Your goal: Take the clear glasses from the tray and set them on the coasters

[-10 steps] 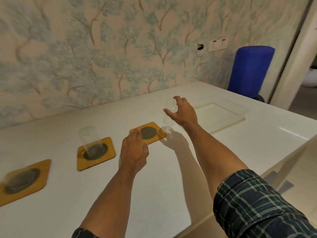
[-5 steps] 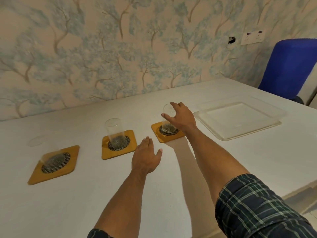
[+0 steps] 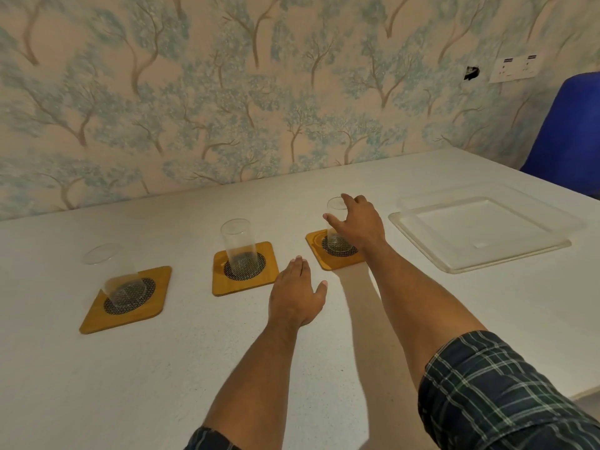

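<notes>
Three wooden coasters with dark mesh centres lie in a row on the white table. A clear glass (image 3: 112, 271) stands on the left coaster (image 3: 95, 319), and another clear glass (image 3: 236, 241) stands on the middle coaster (image 3: 220, 284). A third clear glass (image 3: 336, 222) stands upright on the right coaster (image 3: 315, 241), with my right hand (image 3: 360, 222) wrapped around its right side, thumb in front and fingers over the rim. My left hand (image 3: 295, 293) rests palm down on the table between the middle and right coasters, holding nothing. The clear tray (image 3: 506, 259) at the right holds no glasses.
A patterned wall runs along the table's far edge. A blue chair (image 3: 565, 134) stands at the far right corner beyond the tray. The table's near right edge drops off below my right sleeve.
My right hand has brought the third glass down from the air onto the right coaster. My left hand has stayed low on the table. The view has swung to the left.
</notes>
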Motion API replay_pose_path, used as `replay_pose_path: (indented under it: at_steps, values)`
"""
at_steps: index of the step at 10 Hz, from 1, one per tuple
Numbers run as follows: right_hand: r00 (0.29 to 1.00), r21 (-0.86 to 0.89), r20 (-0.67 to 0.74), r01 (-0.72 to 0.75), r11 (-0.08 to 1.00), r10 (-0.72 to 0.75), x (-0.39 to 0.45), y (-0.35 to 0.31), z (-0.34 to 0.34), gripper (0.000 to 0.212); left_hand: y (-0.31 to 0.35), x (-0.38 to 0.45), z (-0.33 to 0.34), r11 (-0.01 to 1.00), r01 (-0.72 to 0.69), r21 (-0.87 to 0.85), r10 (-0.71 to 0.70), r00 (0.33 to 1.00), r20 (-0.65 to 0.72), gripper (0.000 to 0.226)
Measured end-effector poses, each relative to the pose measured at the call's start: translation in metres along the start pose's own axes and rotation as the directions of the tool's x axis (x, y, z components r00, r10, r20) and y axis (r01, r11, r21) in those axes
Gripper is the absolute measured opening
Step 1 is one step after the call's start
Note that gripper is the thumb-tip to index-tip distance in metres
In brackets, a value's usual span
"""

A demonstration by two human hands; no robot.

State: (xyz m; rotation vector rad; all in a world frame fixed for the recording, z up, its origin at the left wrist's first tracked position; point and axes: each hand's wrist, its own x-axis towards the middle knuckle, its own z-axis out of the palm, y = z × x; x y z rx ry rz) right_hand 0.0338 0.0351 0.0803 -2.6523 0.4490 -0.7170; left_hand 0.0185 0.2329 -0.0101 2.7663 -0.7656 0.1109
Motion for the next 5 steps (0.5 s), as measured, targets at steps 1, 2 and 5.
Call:
replay_pose_path:
  at_steps: [1, 2, 5]
  values:
    - [1.0, -0.014, 0.002, 0.0, 1.0, 0.0, -0.0004, 0.0003, 0.0019, 0.074, -0.0004, 0.0001, -0.0007, 1.0, -0.002, -0.003, 0.002, 1.0, -0.004, 0.083]
    - [1.0, -0.036, 0.015, 0.004, 0.999, -0.003, -0.0011, -0.0014, 0.001, 0.074, 0.0008, -0.0021, -0.0016, 1.0, -0.002, 0.002, 0.002, 1.0, -0.001, 0.083]
    - [0.996, -0.11, 0.079, -0.028, 0.994, 0.036, -0.0009, -0.0049, -0.0003, 0.083, 0.0061, -0.0083, -0.0071, 0.996, -0.092, 0.012, 0.092, 0.988, -0.12, 0.071]
